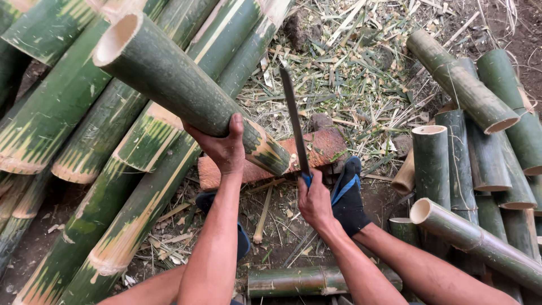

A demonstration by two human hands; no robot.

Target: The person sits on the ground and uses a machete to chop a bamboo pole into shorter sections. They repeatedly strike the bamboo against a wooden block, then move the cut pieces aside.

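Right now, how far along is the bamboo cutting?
Done: a pile of short cut sections lies at the right. In hand: the left hand steadies a bamboo section on the reddish wooden block, while the right hand grips the long knife. Left: long bamboo poles lie uncut at the left.

dirt ground (pixel 497 22) strewn with shavings (pixel 350 73)

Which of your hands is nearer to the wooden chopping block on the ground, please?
Right. The right hand grips the knife just beside the wooden block; the left hand holds the bamboo section resting on the block's far end.
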